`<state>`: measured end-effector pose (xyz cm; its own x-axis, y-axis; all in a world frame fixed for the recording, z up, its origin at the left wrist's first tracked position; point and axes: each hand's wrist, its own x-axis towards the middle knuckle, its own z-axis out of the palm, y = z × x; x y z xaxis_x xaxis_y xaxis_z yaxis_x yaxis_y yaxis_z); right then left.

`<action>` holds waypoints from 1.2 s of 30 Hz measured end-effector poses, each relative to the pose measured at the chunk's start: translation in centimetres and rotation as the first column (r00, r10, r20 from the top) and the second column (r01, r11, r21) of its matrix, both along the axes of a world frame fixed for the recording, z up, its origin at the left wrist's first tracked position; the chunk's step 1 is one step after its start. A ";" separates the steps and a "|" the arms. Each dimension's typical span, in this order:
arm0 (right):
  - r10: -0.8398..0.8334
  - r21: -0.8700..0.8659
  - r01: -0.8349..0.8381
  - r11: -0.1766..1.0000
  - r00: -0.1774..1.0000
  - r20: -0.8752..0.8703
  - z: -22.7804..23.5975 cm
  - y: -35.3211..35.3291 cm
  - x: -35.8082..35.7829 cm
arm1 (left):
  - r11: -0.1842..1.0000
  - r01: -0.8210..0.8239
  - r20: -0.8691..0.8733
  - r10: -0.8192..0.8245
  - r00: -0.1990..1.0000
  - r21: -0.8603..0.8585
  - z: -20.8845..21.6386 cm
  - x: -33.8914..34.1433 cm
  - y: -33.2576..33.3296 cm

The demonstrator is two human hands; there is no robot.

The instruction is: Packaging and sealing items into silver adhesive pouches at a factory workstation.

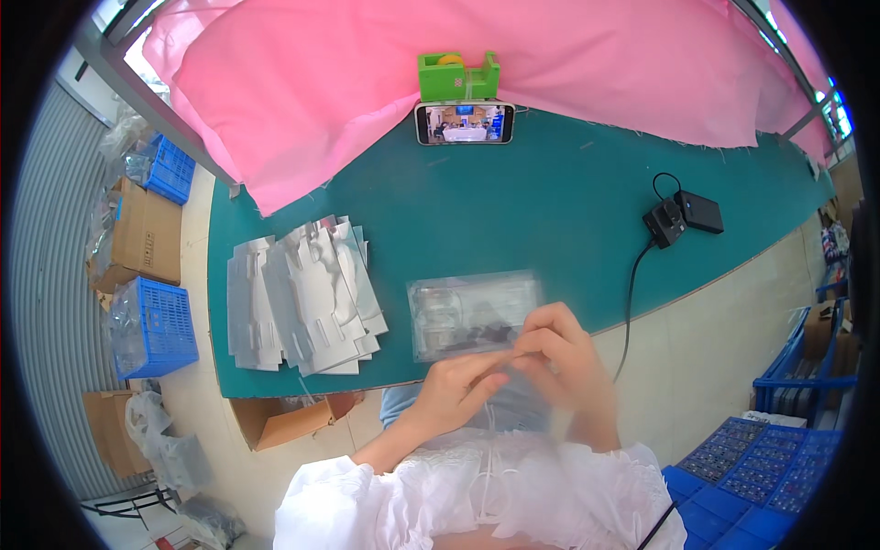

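Observation:
My left hand (456,392) and my right hand (561,353) meet at the table's near edge, fingertips together. The left fingers point toward the right hand and press together. The fingers of the right hand are curled in a pinch, slightly blurred. Whatever lies between the fingertips is too small or hidden to make out. Just beyond them a clear plastic bag (500,295) lies flat on the green table (513,211). Clear round shapes show at the bag's left side, and small dark pieces at its near side, partly behind my hands.
Stacked silvery die-cut sheets (316,302) lie on the left. A phone (465,123) leans against a green tape dispenser (449,81) at the back, before a pink cloth (330,82). A black device (665,223) trails a cable at right. Blue crates (165,325) stand on the floor.

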<state>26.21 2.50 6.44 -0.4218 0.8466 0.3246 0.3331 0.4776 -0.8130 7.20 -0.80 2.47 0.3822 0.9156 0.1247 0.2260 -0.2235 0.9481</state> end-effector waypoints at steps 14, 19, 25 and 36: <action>-0.040 0.027 0.041 0.999 0.999 -0.030 -0.2 0.4 0.4 | 0.990 -0.058 0.044 0.064 0.997 -0.127 0.0 0.7 0.0; -0.023 0.022 0.024 0.999 0.999 -0.041 -0.2 0.3 0.6 | 0.981 0.115 0.044 -0.109 0.993 -0.158 -2.3 0.1 -0.4; -0.078 0.060 0.081 0.995 0.996 -0.039 0.1 0.4 0.9 | 0.972 -0.018 0.033 0.026 0.999 -0.235 0.2 0.3 0.0; -0.065 0.065 0.067 0.996 0.997 -0.028 0.4 0.2 1.0 | 0.989 0.019 -0.005 -0.020 1.000 -0.147 -0.7 0.2 -0.4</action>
